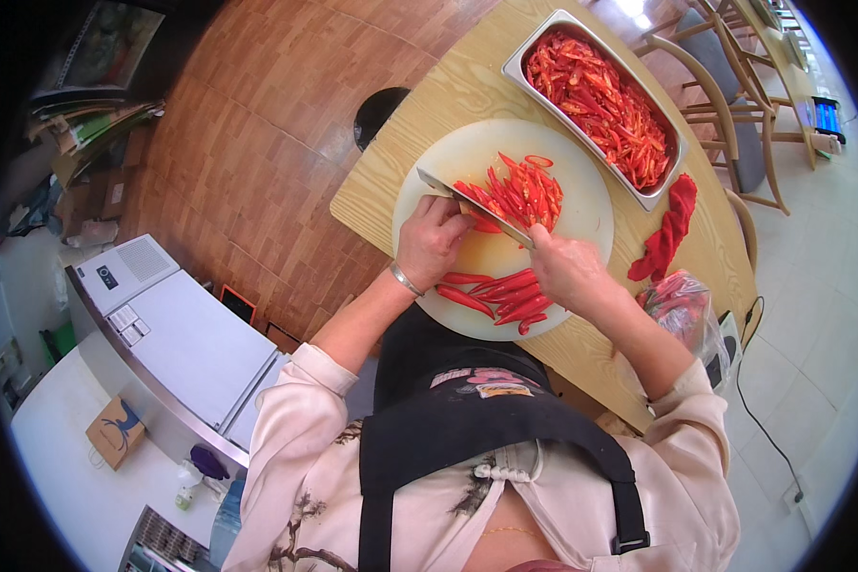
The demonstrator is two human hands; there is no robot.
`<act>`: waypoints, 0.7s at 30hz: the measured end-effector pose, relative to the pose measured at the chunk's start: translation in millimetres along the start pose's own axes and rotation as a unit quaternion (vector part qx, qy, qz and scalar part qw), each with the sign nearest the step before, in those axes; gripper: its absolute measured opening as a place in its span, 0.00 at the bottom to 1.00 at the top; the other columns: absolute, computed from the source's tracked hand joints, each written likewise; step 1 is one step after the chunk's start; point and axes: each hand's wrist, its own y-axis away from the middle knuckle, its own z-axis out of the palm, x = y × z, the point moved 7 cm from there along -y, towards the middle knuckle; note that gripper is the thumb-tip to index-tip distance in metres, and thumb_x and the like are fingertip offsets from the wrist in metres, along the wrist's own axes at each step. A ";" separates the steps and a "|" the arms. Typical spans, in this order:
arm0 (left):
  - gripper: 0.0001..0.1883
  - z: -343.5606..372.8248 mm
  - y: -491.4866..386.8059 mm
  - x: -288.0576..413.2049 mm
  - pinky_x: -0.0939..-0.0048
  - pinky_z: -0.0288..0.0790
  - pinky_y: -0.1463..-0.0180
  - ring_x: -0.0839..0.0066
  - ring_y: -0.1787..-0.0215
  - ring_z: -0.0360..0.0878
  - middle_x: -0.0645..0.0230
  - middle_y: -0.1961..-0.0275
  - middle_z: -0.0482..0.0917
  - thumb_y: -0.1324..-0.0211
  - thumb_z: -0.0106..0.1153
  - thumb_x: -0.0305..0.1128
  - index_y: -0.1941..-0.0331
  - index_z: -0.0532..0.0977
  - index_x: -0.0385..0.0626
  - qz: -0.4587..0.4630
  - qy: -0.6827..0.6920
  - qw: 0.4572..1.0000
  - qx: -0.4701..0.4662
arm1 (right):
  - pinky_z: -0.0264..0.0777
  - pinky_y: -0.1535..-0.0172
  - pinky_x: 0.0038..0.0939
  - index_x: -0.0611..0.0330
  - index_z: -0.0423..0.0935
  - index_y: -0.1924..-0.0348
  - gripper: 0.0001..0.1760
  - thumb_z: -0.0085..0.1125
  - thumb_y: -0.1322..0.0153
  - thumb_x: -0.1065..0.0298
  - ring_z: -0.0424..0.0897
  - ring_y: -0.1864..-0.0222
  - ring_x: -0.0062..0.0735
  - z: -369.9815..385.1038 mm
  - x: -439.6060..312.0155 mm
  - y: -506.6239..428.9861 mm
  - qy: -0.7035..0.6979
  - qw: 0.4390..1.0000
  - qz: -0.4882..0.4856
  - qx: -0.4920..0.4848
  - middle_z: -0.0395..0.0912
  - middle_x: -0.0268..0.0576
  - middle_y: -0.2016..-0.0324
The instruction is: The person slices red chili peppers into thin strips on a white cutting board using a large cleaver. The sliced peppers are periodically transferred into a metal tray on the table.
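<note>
A round white cutting board (429,179) lies on the wooden table. My right hand (568,268) grips the handle of a kitchen knife (475,206), whose blade slants across the board to the upper left. Curled close against the near side of the blade, my left hand (434,239) holds red chili peppers (487,224), mostly covered by the fingers. Beyond the blade lies a pile of sliced red chilies (525,193), cut on the slant with pale seeds showing. Several whole red chilies (511,294) rest on the board's near side, partly beneath my right wrist.
A steel pan (592,139) full of cut chilies stands at the table's (443,100) far right. Beside it lie a crumpled red cloth (665,232) and a clear plastic bag (679,304) with red contents. Wooden chairs (751,143) stand right; a chest-type appliance (185,343) stands left.
</note>
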 end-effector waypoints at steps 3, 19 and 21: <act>0.11 2.8 -0.2 0.3 0.61 0.79 0.56 0.63 0.54 0.81 0.70 0.60 0.83 0.50 0.72 0.25 0.61 0.87 0.51 0.013 -0.001 1.000 0.020 | 0.76 0.59 0.61 0.63 0.67 0.52 0.10 0.55 0.21 0.67 0.84 0.64 0.69 15.1 4.7 -17.0 -0.057 0.998 0.030 0.010 0.83 0.63 0.71; 0.11 6.1 0.4 -2.2 0.61 0.80 0.55 0.62 0.53 0.81 0.69 0.60 0.83 0.50 0.72 0.24 0.61 0.86 0.50 0.004 0.015 1.000 0.003 | 0.76 0.62 0.60 0.64 0.66 0.56 0.10 0.56 0.22 0.69 0.84 0.66 0.70 7.5 3.9 -18.2 -0.112 0.991 0.016 0.072 0.82 0.64 0.73; 0.11 4.5 2.5 -3.0 0.60 0.80 0.55 0.61 0.53 0.81 0.68 0.59 0.83 0.50 0.72 0.24 0.61 0.86 0.49 0.006 0.010 1.000 0.011 | 0.76 0.62 0.61 0.64 0.66 0.55 0.10 0.56 0.22 0.68 0.84 0.66 0.70 -2.4 1.2 -5.6 -0.069 0.998 0.005 0.014 0.82 0.64 0.73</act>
